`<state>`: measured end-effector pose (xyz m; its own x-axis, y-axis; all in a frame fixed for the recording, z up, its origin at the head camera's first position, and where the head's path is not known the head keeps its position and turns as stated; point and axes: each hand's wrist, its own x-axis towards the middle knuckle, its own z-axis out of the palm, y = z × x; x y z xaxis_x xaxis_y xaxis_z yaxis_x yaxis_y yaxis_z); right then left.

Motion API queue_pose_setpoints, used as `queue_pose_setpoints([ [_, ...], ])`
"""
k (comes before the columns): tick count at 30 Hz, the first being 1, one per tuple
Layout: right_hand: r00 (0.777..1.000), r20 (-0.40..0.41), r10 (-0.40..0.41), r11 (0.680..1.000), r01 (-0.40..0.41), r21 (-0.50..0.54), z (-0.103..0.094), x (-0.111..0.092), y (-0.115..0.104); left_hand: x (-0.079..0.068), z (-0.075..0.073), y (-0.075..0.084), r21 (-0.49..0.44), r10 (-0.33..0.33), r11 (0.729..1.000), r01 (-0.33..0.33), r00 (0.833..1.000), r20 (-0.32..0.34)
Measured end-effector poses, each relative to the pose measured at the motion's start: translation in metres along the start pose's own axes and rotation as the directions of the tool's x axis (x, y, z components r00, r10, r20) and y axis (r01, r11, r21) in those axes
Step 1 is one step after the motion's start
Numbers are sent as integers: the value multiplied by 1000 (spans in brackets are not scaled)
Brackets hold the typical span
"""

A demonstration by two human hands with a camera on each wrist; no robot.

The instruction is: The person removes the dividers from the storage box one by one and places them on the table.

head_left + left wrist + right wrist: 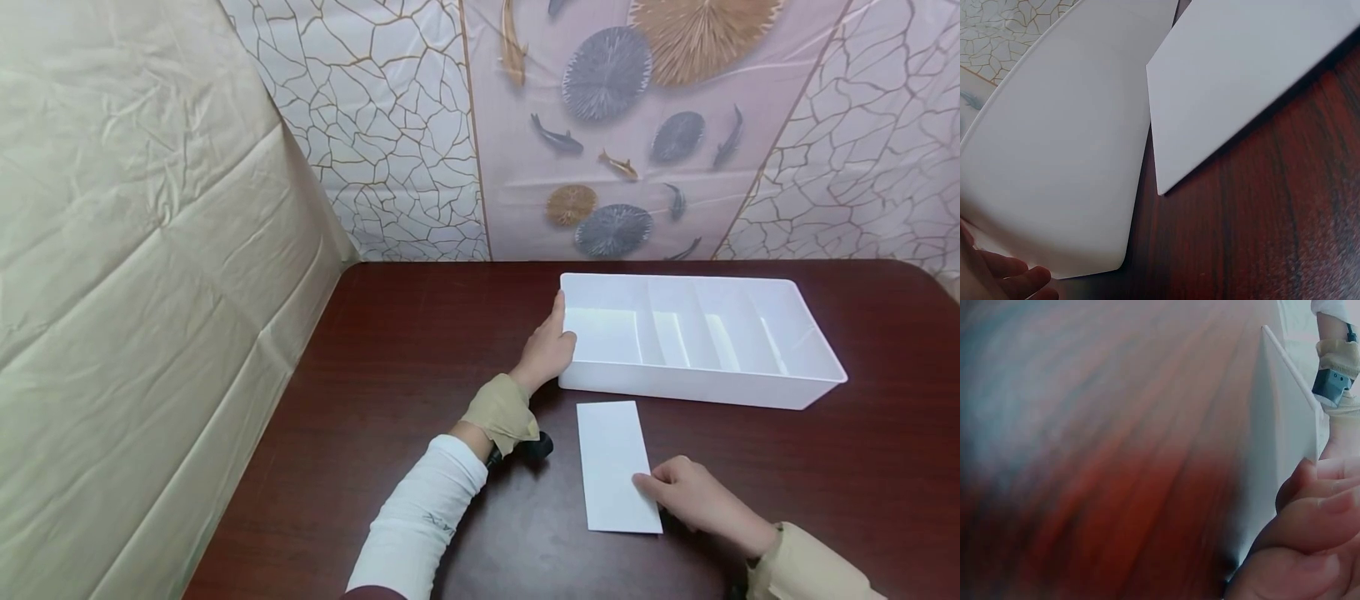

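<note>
Panel [613, 462], white and flat, pinched low on its right edge between thumb and curled fingers of the right grip [701, 500]. Reaching leftward from that grip and onward toward the far edge of the counter [375, 358]; touching its surface or just above, cannot tell. Just beyond the panel, nearer the far edge, 1 white compartmented tray [693, 386], held at its left end by the left grip [547, 348], thumb over the rim.

A dark-marked white sleeve [416, 517] and beige wristband [501, 411] show at lower centre, a beige cuff [813, 567] at lower right.
</note>
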<state>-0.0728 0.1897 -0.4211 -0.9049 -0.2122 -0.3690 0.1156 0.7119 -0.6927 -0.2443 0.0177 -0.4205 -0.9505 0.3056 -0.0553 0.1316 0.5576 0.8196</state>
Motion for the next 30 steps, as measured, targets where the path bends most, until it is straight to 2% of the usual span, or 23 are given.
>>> queue_pose_setpoints([
  [13, 1000, 24, 6, 999, -5, -51, -1, 1, 3, -1, -1, 3, 10, -6, 1000, 6, 1000, -4],
  [30, 999, 17, -32, 996, 33, -87, 2, 2, 6, 0, 0, 0, 6, 12, 1000, -12, 1000, -7],
])
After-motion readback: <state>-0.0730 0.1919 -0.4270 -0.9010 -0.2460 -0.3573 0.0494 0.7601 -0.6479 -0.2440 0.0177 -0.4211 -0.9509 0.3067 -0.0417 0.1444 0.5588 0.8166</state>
